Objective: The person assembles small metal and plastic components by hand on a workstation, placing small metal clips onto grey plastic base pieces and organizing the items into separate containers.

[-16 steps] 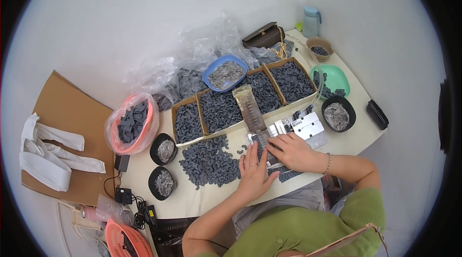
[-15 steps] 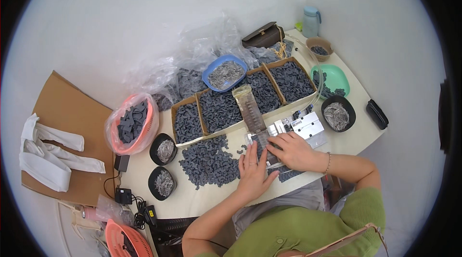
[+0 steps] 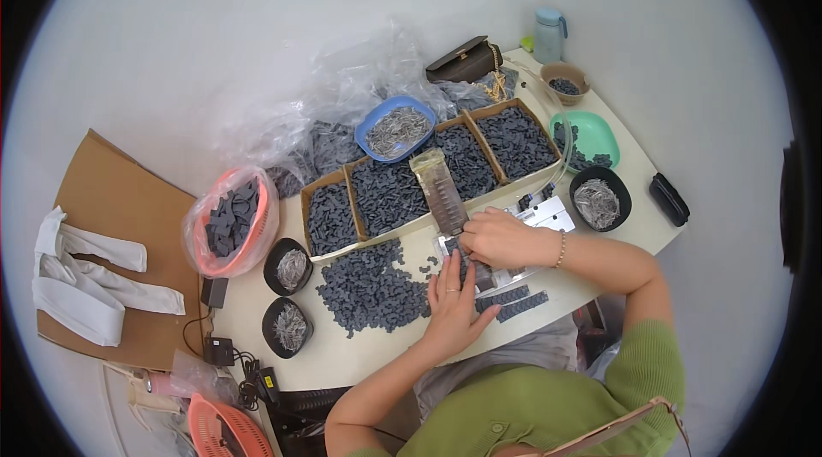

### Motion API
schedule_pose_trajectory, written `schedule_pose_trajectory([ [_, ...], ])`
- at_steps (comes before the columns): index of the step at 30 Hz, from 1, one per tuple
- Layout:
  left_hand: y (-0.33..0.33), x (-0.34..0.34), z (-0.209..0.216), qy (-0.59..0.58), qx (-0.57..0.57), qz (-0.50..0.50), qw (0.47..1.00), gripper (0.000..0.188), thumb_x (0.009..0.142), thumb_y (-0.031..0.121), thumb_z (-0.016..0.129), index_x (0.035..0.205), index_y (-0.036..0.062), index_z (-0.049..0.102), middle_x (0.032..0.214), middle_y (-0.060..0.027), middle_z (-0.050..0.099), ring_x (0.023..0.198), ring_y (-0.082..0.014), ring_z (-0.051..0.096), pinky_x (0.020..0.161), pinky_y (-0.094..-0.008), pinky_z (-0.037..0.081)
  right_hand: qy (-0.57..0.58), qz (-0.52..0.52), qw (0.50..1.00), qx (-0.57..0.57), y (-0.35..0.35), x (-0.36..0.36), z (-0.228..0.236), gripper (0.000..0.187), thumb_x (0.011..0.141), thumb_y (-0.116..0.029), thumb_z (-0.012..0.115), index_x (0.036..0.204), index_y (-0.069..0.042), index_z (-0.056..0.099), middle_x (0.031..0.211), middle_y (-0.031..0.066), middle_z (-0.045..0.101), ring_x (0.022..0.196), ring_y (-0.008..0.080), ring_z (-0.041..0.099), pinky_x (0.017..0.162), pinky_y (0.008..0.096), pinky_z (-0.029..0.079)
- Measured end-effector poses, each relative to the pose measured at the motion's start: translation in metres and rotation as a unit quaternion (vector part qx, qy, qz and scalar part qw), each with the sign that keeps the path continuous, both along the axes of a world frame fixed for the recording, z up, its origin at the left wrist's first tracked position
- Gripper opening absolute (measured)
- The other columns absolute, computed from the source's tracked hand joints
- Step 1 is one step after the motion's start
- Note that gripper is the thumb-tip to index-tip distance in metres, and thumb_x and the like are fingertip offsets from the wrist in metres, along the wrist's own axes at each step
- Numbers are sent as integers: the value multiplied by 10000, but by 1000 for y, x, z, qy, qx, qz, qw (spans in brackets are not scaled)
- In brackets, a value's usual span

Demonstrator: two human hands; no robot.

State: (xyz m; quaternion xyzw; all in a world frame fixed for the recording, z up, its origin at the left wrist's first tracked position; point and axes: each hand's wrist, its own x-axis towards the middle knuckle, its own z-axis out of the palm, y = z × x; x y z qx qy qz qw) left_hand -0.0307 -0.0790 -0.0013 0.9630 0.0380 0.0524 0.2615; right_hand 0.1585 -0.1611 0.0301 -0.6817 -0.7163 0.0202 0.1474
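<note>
My left hand (image 3: 451, 303) lies at the near left side of a metal fixture (image 3: 488, 279), its fingers stretched and their tips touching the grey plastic pieces there. My right hand (image 3: 503, 239) arches over the fixture with fingers bent and drawn together; whatever is between them is hidden. A clear ribbed plastic cover (image 3: 439, 191) extends from the fixture toward the divided box. Two dark grey segmented strips (image 3: 521, 303) lie at the table's near edge, just right of my left hand. Left of that hand spreads a pile of small grey pieces (image 3: 368, 290).
A divided cardboard box (image 3: 360, 244) of grey pieces stands behind the fixture, with a blue tray (image 3: 363, 136) of metal pins on it. Black bowls (image 3: 625, 191) of pins, a green tray (image 3: 610, 133), a pink basket (image 3: 267, 221) and a bag (image 3: 462, 63) surround the work.
My right hand has shifted up and left across the fixture, its fingers now bent together. More of the grey strips shows below it. My left hand has barely moved.
</note>
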Motion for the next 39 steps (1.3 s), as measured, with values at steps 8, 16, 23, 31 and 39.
schedule_pose_trajectory([
  [8,2,0,-2,-24,-25,19,999,778,868,402,621,1380,-94,310,1507,-319,87,1413,-452,64,1095,-563,75,-10,-22,995,-97,48,29,31,175,804,-145,584,809,24,629,815,172,652,821,342,627,749,440,489],
  [16,20,4,-3,-64,106,3,992,737,861,382,617,1363,-88,351,1445,-262,313,1357,-425,275,1104,-520,208,33,-174,951,254,96,79,32,147,865,-168,593,941,-45,621,870,133,628,883,333,585,807,423,471],
  [23,38,12,4,-106,89,25,990,637,848,290,633,1323,-69,407,1395,-254,386,1323,-418,332,1084,-501,261,161,-176,939,247,64,45,25,348,859,-259,636,1139,-70,552,826,135,610,853,345,577,754,430,459],
  [31,69,-20,19,-112,68,86,988,514,862,224,634,1268,-48,473,1385,-244,386,1310,-412,340,1070,-492,264,-146,96,941,291,-54,-53,-5,211,767,-169,638,959,-82,636,954,71,654,958,191,603,799,298,491],
  [39,64,-22,23,-120,64,62,989,512,848,235,657,1265,-16,495,1387,-237,386,1304,-414,347,1064,-514,256,-216,37,956,196,-65,-84,-12,285,774,-125,567,1024,1,621,1024,185,638,991,222,597,817,280,488],
])
